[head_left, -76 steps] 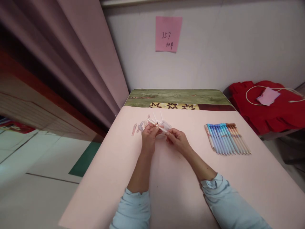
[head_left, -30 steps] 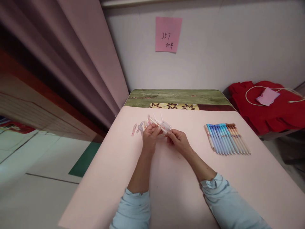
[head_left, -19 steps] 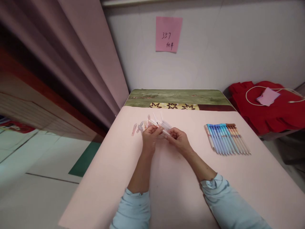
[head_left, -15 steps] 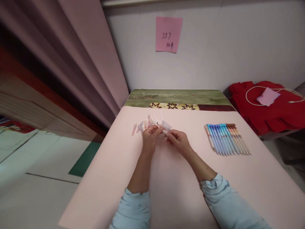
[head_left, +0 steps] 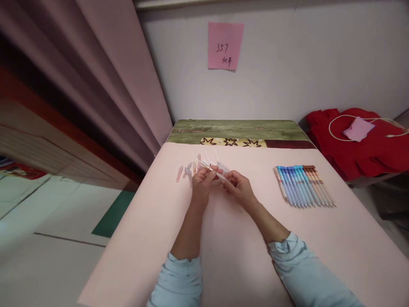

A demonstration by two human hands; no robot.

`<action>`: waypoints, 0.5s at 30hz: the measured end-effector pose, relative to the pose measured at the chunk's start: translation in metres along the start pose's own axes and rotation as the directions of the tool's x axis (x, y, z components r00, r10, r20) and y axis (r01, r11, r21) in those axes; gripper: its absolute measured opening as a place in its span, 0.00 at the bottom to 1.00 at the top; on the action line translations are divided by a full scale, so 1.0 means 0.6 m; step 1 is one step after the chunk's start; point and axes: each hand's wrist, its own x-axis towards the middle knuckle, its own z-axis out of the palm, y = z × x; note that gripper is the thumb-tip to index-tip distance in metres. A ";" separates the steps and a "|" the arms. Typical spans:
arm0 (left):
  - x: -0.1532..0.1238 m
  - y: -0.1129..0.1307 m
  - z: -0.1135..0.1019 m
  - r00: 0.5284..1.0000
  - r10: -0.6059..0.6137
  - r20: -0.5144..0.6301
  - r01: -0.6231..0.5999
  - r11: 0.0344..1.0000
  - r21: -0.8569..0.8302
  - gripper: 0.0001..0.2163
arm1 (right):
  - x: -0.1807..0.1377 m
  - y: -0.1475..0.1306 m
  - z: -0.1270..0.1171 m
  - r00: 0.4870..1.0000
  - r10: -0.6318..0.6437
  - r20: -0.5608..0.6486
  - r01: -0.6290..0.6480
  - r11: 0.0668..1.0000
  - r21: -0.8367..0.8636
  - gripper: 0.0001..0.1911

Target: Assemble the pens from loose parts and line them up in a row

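Observation:
Both of my hands meet over the pink table (head_left: pixel 230 256). My left hand (head_left: pixel 202 184) and my right hand (head_left: pixel 240 187) pinch the two ends of one thin pale pen barrel (head_left: pixel 217 174), which lies slanted between them. Just beyond my fingers lies a small heap of loose pen parts (head_left: pixel 191 167): clear tubes, thin refills and small pink and blue caps. A neat row of several finished pens (head_left: pixel 303 184), blue on the left and brown on the right, lies on the table to the right of my right hand.
A green patterned cloth (head_left: pixel 236 130) covers the table's far end against the wall. A pink note (head_left: pixel 224 45) hangs on the wall. A red cloth (head_left: pixel 361 145) with a white cable and a pink paper lies at the right. A pink curtain (head_left: pixel 105 76) hangs at the left.
My hands have stayed in the same spot. My fingers have shifted a little on the pen barrel, which has tilted slightly between them.

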 end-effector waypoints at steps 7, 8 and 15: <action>0.001 -0.001 0.007 0.999 -0.009 -0.049 0.007 0.999 -0.036 0.18 | -0.001 -0.005 0.001 0.999 -0.017 -0.036 0.017 1.000 0.017 0.18; 0.001 -0.001 0.008 0.998 -0.014 -0.055 0.011 0.999 -0.044 0.18 | -0.002 -0.007 0.001 0.999 -0.020 -0.040 0.021 1.000 0.018 0.19; -0.001 0.000 0.011 0.998 -0.056 -0.032 0.056 0.998 -0.010 0.18 | -0.003 -0.019 0.002 0.999 -0.026 -0.045 0.028 0.999 0.038 0.19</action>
